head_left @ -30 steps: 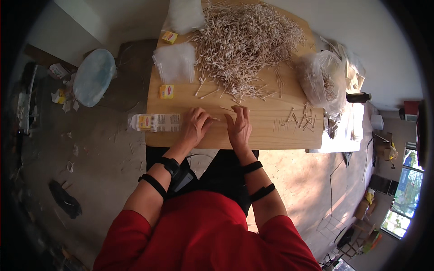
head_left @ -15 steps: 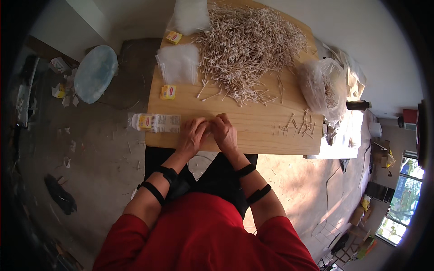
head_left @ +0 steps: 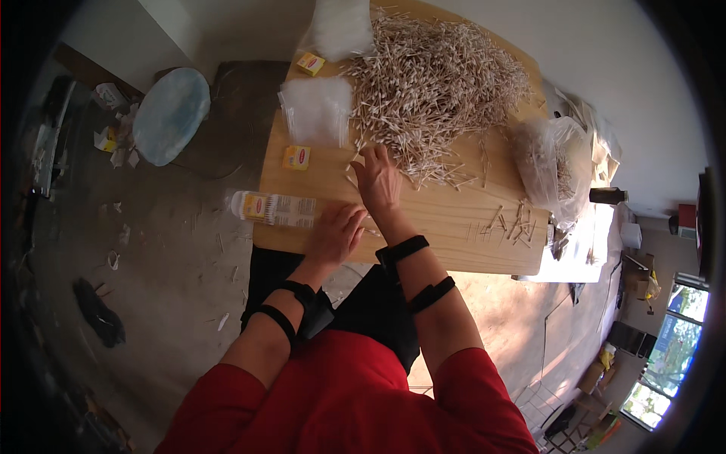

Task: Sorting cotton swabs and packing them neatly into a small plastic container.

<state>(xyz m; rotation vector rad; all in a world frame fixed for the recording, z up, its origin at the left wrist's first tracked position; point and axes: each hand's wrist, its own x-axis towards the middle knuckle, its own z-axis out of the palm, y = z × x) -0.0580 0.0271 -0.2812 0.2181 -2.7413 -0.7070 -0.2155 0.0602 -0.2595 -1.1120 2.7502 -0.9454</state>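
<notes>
My left grip [head_left: 335, 231]: curled by the tabletop [head_left: 439, 238] near edge, pale swab end [head_left: 372, 231] just beside the fingertips; can't tell if pinched. My right grip [head_left: 380, 184]: fingers part-bent, thumb apart, at the near-left fringe of the cotton swab pile [head_left: 439, 91], which sits toward the far edge; can't tell if I've got any. Filled swab pack [head_left: 276, 209] overhangs left edge; clear plastic bags [head_left: 316, 113] farther up that side.
</notes>
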